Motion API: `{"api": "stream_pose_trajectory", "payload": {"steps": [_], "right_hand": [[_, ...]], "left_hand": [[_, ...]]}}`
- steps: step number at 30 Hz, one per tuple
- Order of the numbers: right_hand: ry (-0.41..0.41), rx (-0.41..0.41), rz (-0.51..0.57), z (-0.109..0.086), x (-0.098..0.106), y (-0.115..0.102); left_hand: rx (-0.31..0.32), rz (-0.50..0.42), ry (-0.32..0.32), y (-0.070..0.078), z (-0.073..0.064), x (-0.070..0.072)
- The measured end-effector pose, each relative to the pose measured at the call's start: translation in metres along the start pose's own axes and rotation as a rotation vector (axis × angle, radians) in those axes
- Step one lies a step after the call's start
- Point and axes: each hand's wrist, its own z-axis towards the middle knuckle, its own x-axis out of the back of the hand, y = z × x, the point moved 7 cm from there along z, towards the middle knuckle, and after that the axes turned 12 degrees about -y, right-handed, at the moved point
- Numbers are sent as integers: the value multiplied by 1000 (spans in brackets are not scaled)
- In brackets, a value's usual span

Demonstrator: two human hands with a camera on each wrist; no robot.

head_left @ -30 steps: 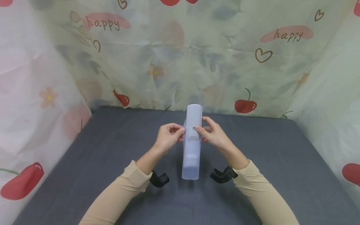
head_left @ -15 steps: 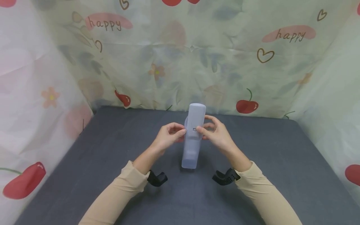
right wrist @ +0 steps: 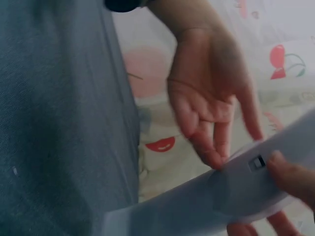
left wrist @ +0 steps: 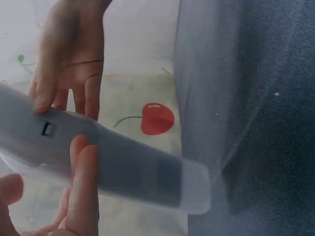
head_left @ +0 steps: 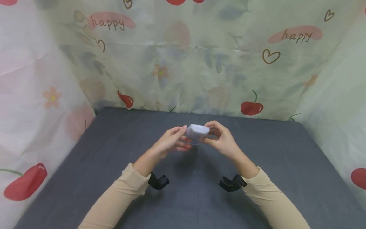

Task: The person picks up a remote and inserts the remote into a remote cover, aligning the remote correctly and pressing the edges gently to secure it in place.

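Observation:
A long, pale lavender plastic case [head_left: 198,131] is held above the table, one end facing the head camera. Its body [left wrist: 138,169] tapers to a more see-through end in the left wrist view, with a small dark slot [left wrist: 48,129] on its face. My right hand [head_left: 224,141] grips it, thumb on the near side by the slot and fingers behind. My left hand [head_left: 172,141] is at its left edge, the thumb near the top and the other fingers spread loosely below. In the right wrist view, the left hand's fingertips [right wrist: 214,162] touch or nearly touch the case's edge.
A dark grey cloth covers the table [head_left: 128,136]. Patterned curtains [head_left: 171,79] with cherries and hearts stand behind and at both sides. Black wrist straps [head_left: 233,183] stick out below both cuffs.
The case has tipped from lengthwise view to end-on, its lower end swinging away from the head camera. The left fingers have loosened from a pinch and spread; the right hand keeps its grip.

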Motion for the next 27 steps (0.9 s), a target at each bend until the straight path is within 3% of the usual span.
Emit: {"api": "stream_pose_trajectory", "payload": {"steps": [10,15,17,20,22,27], "right_hand": [[-102,158,-157,-9,-10,-6],[-114,230,-190,-13,-8,-8],[-75,238,-174,-12,-2,-8],[43,165,-105,-8,12,-3],[117,72,-38,-6,19,3],[161,-124,71,-2,19,15]], "left_hand": [[-2,-3,-12,2,-5,1],[-85,8,-24,5,-6,1],[-123,31,-31,5,-6,1],[-160,68,-40,6,-6,-2],[-177,97,-56,7,-7,-6],[-168,132,-88,7,-9,-15]]}}
